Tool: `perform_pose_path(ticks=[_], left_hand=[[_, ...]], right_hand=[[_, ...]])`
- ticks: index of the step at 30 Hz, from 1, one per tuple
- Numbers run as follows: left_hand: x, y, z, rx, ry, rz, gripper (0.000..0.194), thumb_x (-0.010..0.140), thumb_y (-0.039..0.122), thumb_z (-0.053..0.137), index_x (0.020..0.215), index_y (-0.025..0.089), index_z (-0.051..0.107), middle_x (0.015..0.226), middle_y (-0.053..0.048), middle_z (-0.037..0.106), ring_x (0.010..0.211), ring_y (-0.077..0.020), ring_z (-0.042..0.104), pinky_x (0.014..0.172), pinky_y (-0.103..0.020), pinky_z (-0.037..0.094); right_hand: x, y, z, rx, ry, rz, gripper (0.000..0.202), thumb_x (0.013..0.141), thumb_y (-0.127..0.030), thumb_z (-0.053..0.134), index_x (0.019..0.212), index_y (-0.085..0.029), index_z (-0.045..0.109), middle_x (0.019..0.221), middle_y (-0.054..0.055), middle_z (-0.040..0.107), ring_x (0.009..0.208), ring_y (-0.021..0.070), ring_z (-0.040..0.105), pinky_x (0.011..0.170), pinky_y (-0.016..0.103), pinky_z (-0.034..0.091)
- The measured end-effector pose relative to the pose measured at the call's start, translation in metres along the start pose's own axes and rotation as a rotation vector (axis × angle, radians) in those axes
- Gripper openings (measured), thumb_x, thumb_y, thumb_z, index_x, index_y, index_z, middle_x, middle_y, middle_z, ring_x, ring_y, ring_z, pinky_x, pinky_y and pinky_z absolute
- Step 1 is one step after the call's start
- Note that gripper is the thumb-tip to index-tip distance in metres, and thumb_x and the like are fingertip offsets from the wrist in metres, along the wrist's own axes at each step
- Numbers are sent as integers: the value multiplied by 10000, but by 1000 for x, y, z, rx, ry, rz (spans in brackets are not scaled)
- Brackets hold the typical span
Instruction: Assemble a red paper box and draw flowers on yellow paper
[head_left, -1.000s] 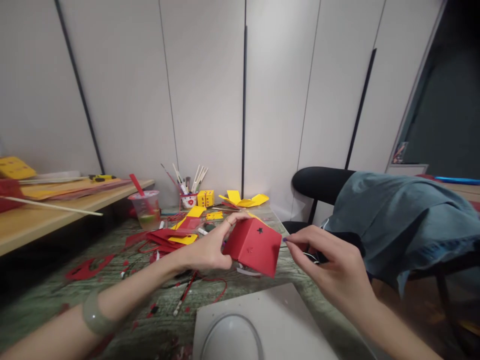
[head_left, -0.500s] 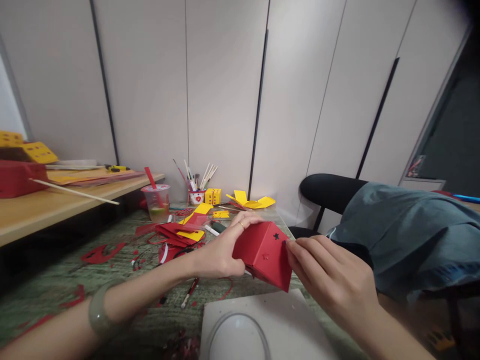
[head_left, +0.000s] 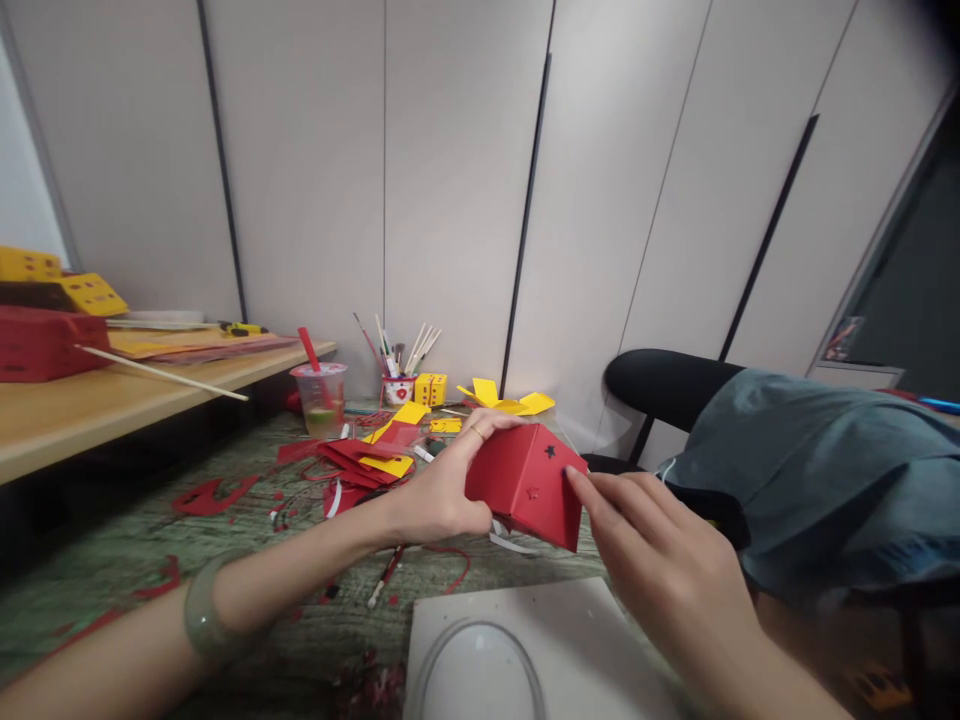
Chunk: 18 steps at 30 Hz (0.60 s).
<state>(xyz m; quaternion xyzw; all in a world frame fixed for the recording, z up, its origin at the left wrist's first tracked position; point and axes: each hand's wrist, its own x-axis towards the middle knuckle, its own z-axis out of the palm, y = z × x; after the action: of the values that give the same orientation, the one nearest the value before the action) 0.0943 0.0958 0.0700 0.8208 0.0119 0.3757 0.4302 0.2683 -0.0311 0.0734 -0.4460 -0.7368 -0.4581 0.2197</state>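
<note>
A red paper box (head_left: 529,485) with star-shaped cutouts on one face is held up, tilted, above the table. My left hand (head_left: 450,480) grips it from the left, fingers over the top and thumb below. My right hand (head_left: 652,520) is at the box's right side, index fingertip touching the face near the upper star; its fingers are bent close together, and whether anything small is between them is hidden. A strip of white (head_left: 514,544) shows beneath the box.
Red and yellow paper scraps (head_left: 367,462) lie behind my left arm. Also there are a drink cup (head_left: 320,400), a brush holder (head_left: 398,390), a white board (head_left: 555,640), a wooden shelf (head_left: 172,385) at left and a draped chair (head_left: 667,385) at right.
The box and my left hand sit slightly higher in view. My right index fingertip has shifted left onto the starred face, and the dark thing at my right fingertips no longer shows.
</note>
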Motion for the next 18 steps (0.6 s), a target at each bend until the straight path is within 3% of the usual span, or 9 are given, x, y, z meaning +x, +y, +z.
perform_pose_path(ticks=[3,7,10,14,16,18], left_hand=[[1,-2,0,-64,12,15,703,531,36,543,1190,202,361,1255,-77,315,1188,-266,326,1012,-439,246],[2,-5,-1,-130,7,27,715,537,39,570,1195,202,346,1263,-85,316,1185,-266,339,1001,-434,268],[2,-7,0,-142,-9,38,711,543,35,565,1195,207,340,1256,-80,332,1184,-262,342,998,-432,271],[0,-8,-1,-131,-44,43,709,557,37,557,1207,209,332,1280,-85,311,1202,-266,319,1000,-437,263],[0,-7,-5,-125,-62,41,703,571,50,559,1217,204,331,1292,-87,299,1211,-263,305,1005,-434,255],[3,-6,-11,-26,-117,46,696,594,66,558,1236,208,328,1306,-80,286,1229,-255,270,1013,-427,239]], right_hand=[[-1,4,2,196,61,149,293,799,-19,476,1067,-79,577,911,114,609,785,181,525,641,302,446],[2,6,0,300,156,183,258,777,-18,514,1008,-104,590,882,95,606,767,168,527,649,298,445],[2,6,1,280,172,194,294,768,-7,502,1026,-117,590,917,106,575,782,176,517,640,307,446],[-2,6,3,178,103,145,340,772,-17,476,1043,-180,600,970,96,531,808,188,502,609,301,439],[-3,7,2,296,117,253,350,798,-37,440,1062,-212,589,975,81,517,810,177,510,605,291,438],[-3,11,2,471,150,458,329,826,-92,428,1086,-235,568,969,65,515,802,165,521,617,287,440]])
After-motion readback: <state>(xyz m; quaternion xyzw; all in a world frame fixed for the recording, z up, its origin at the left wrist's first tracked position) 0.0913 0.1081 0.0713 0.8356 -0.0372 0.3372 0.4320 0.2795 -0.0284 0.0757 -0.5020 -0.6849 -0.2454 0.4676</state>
